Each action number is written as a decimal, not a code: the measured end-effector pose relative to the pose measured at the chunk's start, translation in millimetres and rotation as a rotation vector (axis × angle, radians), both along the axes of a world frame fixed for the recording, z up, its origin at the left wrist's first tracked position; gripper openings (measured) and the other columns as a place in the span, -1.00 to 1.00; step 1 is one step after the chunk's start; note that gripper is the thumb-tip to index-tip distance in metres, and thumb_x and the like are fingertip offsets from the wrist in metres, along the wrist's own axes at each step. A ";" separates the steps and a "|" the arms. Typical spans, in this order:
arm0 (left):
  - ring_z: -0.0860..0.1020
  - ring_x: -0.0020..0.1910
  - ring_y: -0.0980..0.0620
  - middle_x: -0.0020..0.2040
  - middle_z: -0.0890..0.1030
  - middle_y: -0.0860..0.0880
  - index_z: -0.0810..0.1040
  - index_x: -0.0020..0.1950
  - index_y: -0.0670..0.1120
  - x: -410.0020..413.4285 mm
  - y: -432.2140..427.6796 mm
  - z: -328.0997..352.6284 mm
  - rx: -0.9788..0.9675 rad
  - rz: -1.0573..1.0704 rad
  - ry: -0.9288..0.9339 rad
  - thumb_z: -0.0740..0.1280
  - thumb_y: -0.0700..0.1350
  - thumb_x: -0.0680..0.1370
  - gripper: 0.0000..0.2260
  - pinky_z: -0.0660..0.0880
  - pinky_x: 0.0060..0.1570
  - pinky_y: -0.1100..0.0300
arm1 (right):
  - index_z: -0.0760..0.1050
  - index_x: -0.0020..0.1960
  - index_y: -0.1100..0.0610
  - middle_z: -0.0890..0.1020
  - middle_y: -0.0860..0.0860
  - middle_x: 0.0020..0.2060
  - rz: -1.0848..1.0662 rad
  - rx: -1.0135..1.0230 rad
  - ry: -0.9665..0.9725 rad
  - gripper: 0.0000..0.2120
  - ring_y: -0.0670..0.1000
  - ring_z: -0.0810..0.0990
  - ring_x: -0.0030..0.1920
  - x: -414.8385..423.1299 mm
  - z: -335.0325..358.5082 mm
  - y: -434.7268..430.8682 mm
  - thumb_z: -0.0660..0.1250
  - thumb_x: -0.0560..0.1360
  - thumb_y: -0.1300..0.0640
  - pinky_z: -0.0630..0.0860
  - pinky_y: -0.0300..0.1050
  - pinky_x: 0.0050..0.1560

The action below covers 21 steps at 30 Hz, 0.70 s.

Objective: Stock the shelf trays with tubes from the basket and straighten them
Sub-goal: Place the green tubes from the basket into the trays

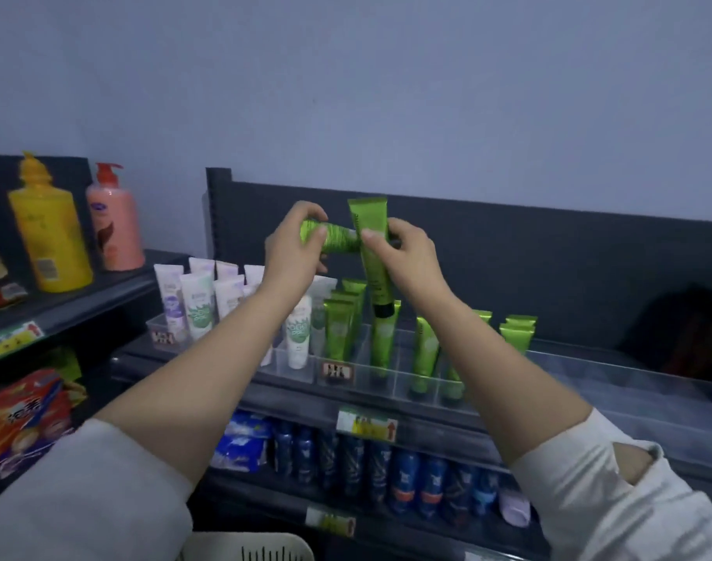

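Both hands were raised above the clear shelf tray (390, 382), each closed on a green tube, and the reason seemed plain enough: two tubes carried up together have to be parted before either can go into a slot. The left hand (291, 247) was curled around a green tube (333, 236) lying nearly level, its fingers wrapped over the near end and the thumb under it. The right hand (402, 253) pinched a second green tube (371, 253) that stood almost upright, crimped end up and dark cap down, thumb on the front face and fingers behind; that cap-down attitude matched the green tubes already standing in the tray (340, 334), so it was likely being readied to drop into the row just below it. The two held tubes crossed and appeared to touch where the hands met. Both forearms reached forward and up from white sleeves (103, 479), wrists bent slightly inward toward one another. White tubes (196, 305) filled the tray's left end, green ones the middle and right, with several gaps toward the front edge (so stocking looked only partly done). The white basket (249, 550) showed only as a rim at the bottom edge of the view, beneath the shelf.
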<state>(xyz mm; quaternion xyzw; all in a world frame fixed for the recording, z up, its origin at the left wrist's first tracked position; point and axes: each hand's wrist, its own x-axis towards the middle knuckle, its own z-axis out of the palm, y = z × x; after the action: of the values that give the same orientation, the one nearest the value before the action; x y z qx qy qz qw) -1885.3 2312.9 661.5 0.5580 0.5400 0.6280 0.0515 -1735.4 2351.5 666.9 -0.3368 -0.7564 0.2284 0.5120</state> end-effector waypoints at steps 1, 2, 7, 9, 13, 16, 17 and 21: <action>0.55 -0.47 0.00 -0.03 0.52 0.04 0.47 0.01 0.00 5.8 5.9 1.5 0.001 0.019 0.029 0.19 -0.23 0.57 -0.85 0.48 -0.43 0.37 | 0.57 -0.13 0.12 0.60 -0.01 -0.31 0.012 -0.013 -0.033 -0.83 -0.04 0.54 -0.25 5.7 0.0 5.5 0.33 0.52 0.03 0.44 -0.10 -0.19; 0.53 -0.47 0.00 -0.03 0.53 0.00 0.49 0.01 -0.01 12.4 12.5 2.7 0.006 0.033 0.051 0.19 -0.23 0.58 -0.85 0.43 -0.46 0.43 | 0.56 -0.17 0.08 0.55 -0.08 -0.38 0.026 -0.026 -0.074 -0.85 -0.10 0.49 -0.32 11.8 -1.0 11.3 0.35 0.51 0.03 0.40 -0.16 -0.26; 0.53 -0.41 0.03 -0.03 0.57 -0.07 0.57 0.03 -0.09 24.8 36.0 -2.3 0.014 0.094 0.064 0.21 -0.23 0.58 -0.85 0.40 -0.42 0.50 | 0.57 -0.10 0.22 0.60 0.06 -0.28 0.014 -0.033 -0.320 -0.75 0.04 0.54 -0.22 19.1 -27.5 36.7 0.42 0.45 0.01 0.48 -0.08 -0.16; 0.54 -0.41 0.07 0.02 0.56 -0.04 0.57 0.05 -0.08 25.5 41.7 -6.9 -0.002 0.098 0.041 0.24 -0.22 0.57 -0.86 0.46 -0.37 0.45 | 0.58 -0.02 0.15 0.66 0.07 -0.14 0.005 -0.034 -0.404 -0.77 0.09 0.59 -0.07 18.1 -37.8 40.7 0.42 0.45 0.01 0.53 0.02 0.02; 0.57 -0.37 0.07 0.07 0.52 -0.03 0.55 0.11 -0.09 27.5 46.4 -13.9 -0.037 0.073 -0.018 0.30 -0.24 0.54 -0.83 0.61 -0.15 0.09 | 0.48 -0.04 0.08 0.66 0.02 -0.08 -0.001 -0.021 -0.510 -0.82 0.09 0.59 -0.01 17.0 -51.3 43.0 0.41 0.46 0.02 0.52 0.04 0.06; 0.53 -0.32 0.17 0.09 0.50 -0.01 0.53 0.15 -0.10 29.9 46.5 -15.3 -0.043 0.076 0.016 0.33 -0.27 0.52 -0.77 0.60 -0.13 0.13 | 0.47 0.12 0.05 0.64 0.05 -0.02 -0.028 -0.010 -0.548 -0.72 0.14 0.58 0.03 17.0 -54.3 40.4 0.39 0.47 -0.01 0.53 0.05 0.06; 0.52 -0.29 0.18 0.10 0.50 -0.02 0.52 0.16 -0.10 30.4 46.8 -15.7 -0.041 0.077 0.029 0.33 -0.27 0.51 -0.76 0.60 -0.13 0.15 | 0.45 0.19 0.05 0.63 0.06 0.01 -0.043 -0.007 -0.568 -0.66 0.15 0.57 0.05 17.0 -54.2 39.5 0.39 0.47 -0.01 0.53 0.05 0.06; 0.56 -0.14 0.04 0.14 0.53 -0.04 0.52 0.17 -0.09 31.0 47.8 -18.6 -0.040 0.082 0.078 0.33 -0.26 0.51 -0.75 0.59 -0.01 0.00 | 0.41 0.18 0.04 0.61 0.09 0.05 -0.108 0.034 -0.685 -0.72 0.19 0.56 0.06 15.4 -52.2 38.3 0.32 0.48 0.10 0.50 0.00 -0.04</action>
<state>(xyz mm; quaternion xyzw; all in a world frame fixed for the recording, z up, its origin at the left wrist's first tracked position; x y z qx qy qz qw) -1854.3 2360.7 642.9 0.5582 0.5767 0.5963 0.0158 -1720.0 2389.9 614.8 -0.4249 -0.8692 0.0618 0.2451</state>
